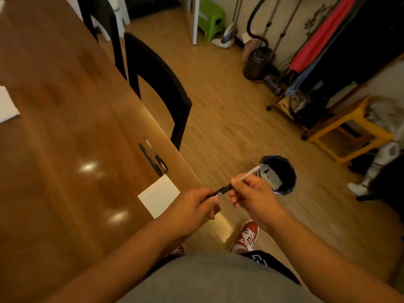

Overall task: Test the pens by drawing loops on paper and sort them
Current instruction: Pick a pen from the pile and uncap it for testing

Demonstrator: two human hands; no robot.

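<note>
One larger white sheet (pixel 6 106) lies far to the left of the small note paper (pixel 160 196), cut off by the frame edge. The note paper is the one sheet bearing drawn loops, and it sits at the near right edge of the wooden table (pixel 65 138).

There are three pens. Two lie side by side just beyond the note paper, the left table pen (pixel 150 159) and the right table pen (pixel 155 154), close together and nearly parallel. The third, the held pen (pixel 227 188), is in the air just right of the note paper, past the table edge. The left hand (pixel 194 206) has its fingers curled round the pen's dark end. The right hand (pixel 253 193) pinches its pale barrel, which sticks out above the fingers.

Further right of the note paper, one black bin (pixel 282 173) stands on the floor behind the right hand.

The table is glossy brown wood. Two black chairs (pixel 157 84) stand along its right side, beyond the note paper. The wood floor carries a green stool (pixel 211 20), a yellow stool (pixel 349 132) and a clothes rack (pixel 328 40).
</note>
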